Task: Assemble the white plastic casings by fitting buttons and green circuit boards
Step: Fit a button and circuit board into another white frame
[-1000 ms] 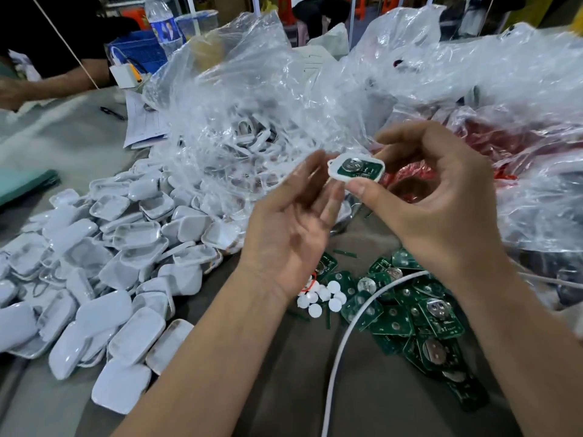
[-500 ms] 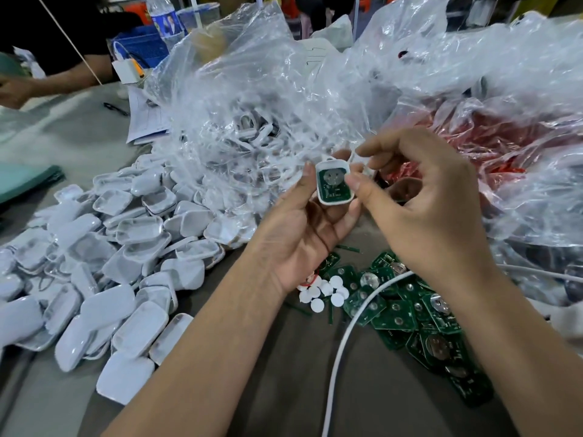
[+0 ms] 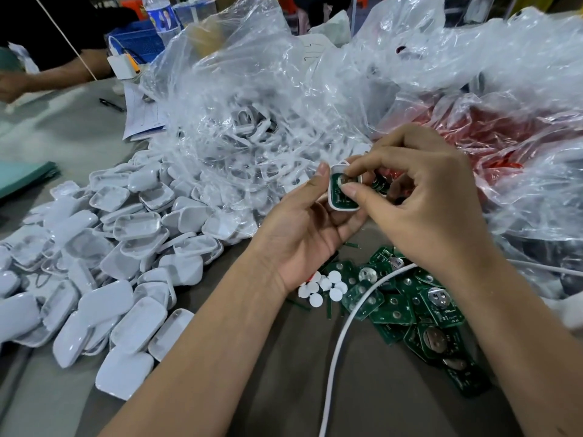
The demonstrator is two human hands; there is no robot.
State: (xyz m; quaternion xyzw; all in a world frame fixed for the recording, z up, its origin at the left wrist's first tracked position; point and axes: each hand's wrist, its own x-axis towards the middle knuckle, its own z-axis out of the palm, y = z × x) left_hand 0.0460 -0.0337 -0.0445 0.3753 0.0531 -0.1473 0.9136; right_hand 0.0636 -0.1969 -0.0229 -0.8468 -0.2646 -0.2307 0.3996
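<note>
- Frame centre: left hand (image 3: 303, 234) fingers curled round white casing (image 3: 337, 201), green board (image 3: 342, 195) seated inside.
- Right hand (image 3: 422, 197) thumb and forefinger pinching onto board face.
- Lower centre: loose white buttons (image 3: 325, 287); lower right: board pile (image 3: 419, 307); left: casing pile (image 3: 104, 257).

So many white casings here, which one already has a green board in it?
The white casing held up between both hands; the green circuit board sits inside it. Those heaped on the table look empty.

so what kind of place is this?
Likely a small manual electronics assembly bench: loose white casings piled in bulk, green circuit boards heaped on the table, more parts in clear plastic bags, another worker opposite.
</note>
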